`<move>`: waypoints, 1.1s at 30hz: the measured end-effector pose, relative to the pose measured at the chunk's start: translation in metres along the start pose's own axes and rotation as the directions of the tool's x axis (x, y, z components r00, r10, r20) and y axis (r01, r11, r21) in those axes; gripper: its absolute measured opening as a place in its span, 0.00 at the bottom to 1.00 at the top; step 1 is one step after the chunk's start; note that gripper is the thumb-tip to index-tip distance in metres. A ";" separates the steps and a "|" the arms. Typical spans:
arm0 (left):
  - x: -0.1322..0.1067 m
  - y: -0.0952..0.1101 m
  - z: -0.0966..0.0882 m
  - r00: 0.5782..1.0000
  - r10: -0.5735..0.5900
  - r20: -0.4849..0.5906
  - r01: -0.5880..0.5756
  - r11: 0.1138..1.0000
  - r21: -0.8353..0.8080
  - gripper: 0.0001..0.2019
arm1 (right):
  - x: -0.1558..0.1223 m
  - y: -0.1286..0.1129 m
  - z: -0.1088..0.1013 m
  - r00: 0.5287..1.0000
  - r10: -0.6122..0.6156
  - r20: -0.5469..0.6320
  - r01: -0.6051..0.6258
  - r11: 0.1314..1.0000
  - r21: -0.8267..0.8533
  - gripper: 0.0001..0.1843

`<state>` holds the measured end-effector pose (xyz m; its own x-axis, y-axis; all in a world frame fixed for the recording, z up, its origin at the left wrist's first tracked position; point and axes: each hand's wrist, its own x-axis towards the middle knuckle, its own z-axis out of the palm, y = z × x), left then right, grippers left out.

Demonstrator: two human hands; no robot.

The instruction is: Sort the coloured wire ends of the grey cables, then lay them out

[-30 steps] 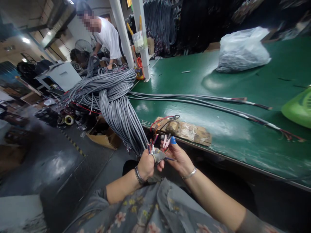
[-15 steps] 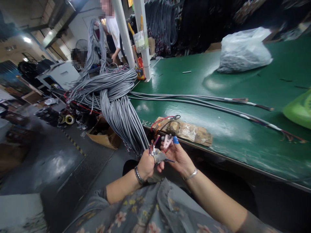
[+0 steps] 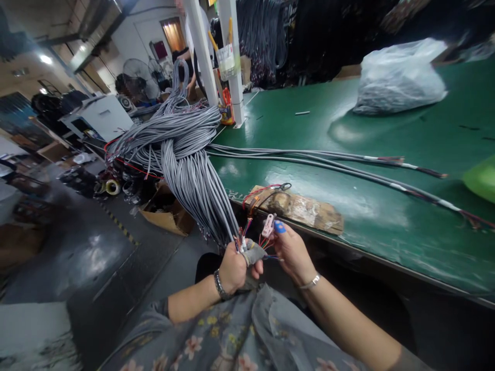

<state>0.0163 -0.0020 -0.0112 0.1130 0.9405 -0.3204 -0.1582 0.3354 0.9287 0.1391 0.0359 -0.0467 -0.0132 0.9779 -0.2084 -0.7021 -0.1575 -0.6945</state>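
My left hand (image 3: 234,267) is closed around the end of a grey cable, its thumb wrapped in a grey cover. Thin coloured wires (image 3: 265,242) fan out by that thumb. Close on the right, my right hand (image 3: 296,252) pinches a small pale pink plastic piece (image 3: 268,225) whose exact kind I cannot make out. Blue tape covers the tip of the right thumb. Just beyond the left hand hangs a thick bundle of grey cables (image 3: 201,190), draped over the table's corner.
On the green table (image 3: 286,136) lie loose grey cables (image 3: 340,166) with bared ends. A wooden board (image 3: 309,211) sits at the near edge. Farther back are a white plastic bag (image 3: 400,77) and a post (image 3: 234,98). An open carton (image 3: 166,211) stands on the floor.
My right hand has moved slightly away from the left one, and the pink piece has turned more upright. The coloured wires show more spread. A person behind has lowered a lifted cable bundle.
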 end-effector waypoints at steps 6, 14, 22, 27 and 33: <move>0.004 -0.004 0.007 0.999 0.030 -0.034 -0.030 1.000 0.005 0.20 | 0.001 0.001 0.002 0.998 0.024 0.054 -0.023 1.000 -0.012 0.23; 0.006 -0.006 0.006 0.999 0.025 -0.047 -0.026 1.000 -0.004 0.20 | 0.001 0.003 -0.002 0.989 -0.148 -0.030 0.141 0.977 -0.159 0.22; 0.008 -0.005 0.007 0.999 0.046 -0.019 -0.045 0.998 0.046 0.21 | 0.008 -0.001 0.000 0.948 0.279 0.152 -0.298 0.946 0.124 0.17; 0.009 -0.004 0.009 0.999 0.043 -0.026 -0.042 0.998 0.043 0.20 | 0.008 0.000 0.002 0.952 0.270 0.147 -0.293 0.942 0.166 0.15; 0.004 -0.006 0.004 0.999 0.038 -0.014 -0.038 0.998 0.043 0.20 | 0.003 -0.003 0.002 0.939 0.272 0.209 -0.313 0.929 0.196 0.23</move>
<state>0.0214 -0.0008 -0.0172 0.0933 0.9534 -0.2870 -0.1200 0.2969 0.9473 0.1396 0.0396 -0.0436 -0.3521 0.9044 -0.2408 -0.7878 -0.4253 -0.4456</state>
